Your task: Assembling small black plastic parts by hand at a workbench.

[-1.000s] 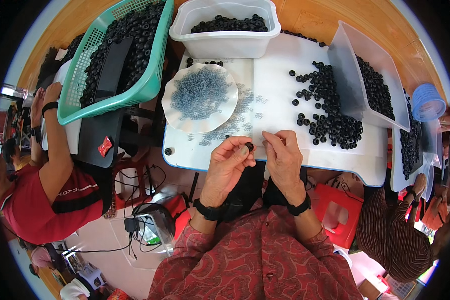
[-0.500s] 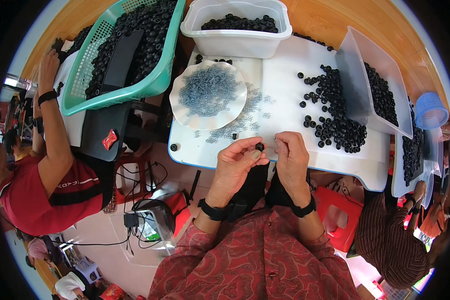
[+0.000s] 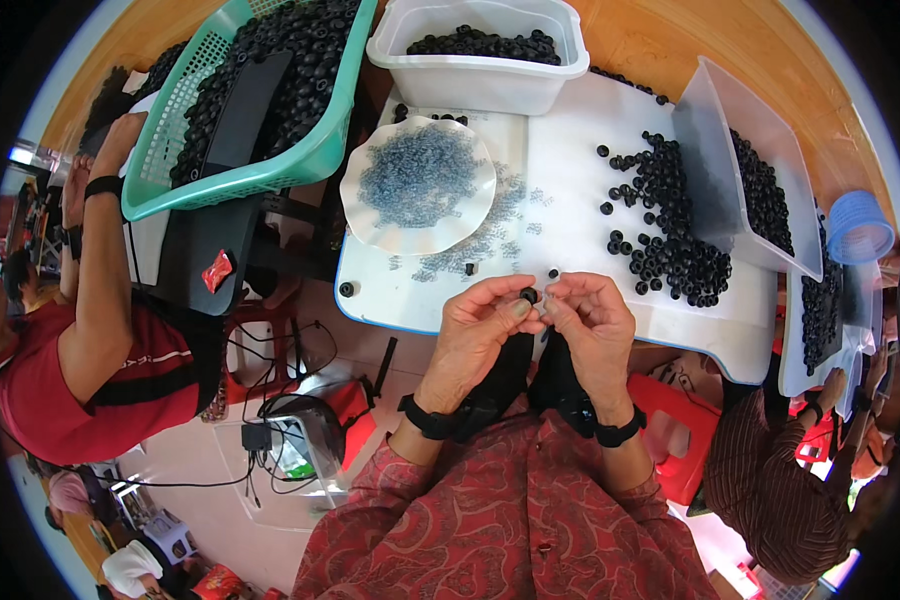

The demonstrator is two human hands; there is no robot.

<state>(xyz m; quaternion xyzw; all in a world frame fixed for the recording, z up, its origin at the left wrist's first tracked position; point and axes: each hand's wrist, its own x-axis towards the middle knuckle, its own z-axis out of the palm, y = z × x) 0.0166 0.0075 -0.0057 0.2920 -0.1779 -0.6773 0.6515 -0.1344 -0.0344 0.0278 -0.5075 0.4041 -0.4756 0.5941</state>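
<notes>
My left hand (image 3: 475, 325) pinches a small round black plastic part (image 3: 529, 295) between thumb and fingertips, just past the table's near edge. Close against it, my right hand (image 3: 592, 318) has its thumb and forefinger pressed together; what they hold, if anything, is too small to make out. Both sets of fingertips nearly meet at the black part. Beyond them stands a white scalloped plate (image 3: 362, 222) heaped with small grey spring-like pieces (image 3: 418, 178), more of which lie scattered beside it. A tiny black piece (image 3: 553, 273) rests on the table above my right hand.
Loose black parts (image 3: 670, 215) are piled at the right, spilling from a tipped clear bin (image 3: 705, 150). A white tub (image 3: 480, 85) and a green basket (image 3: 335, 130), both holding black parts, stand behind and left. Co-workers sit on either side; cables (image 3: 270, 440) lie lower left.
My right hand has come left and its fingertips now meet the black part in my left hand. The left co-worker's hand has moved to the green basket's edge.
</notes>
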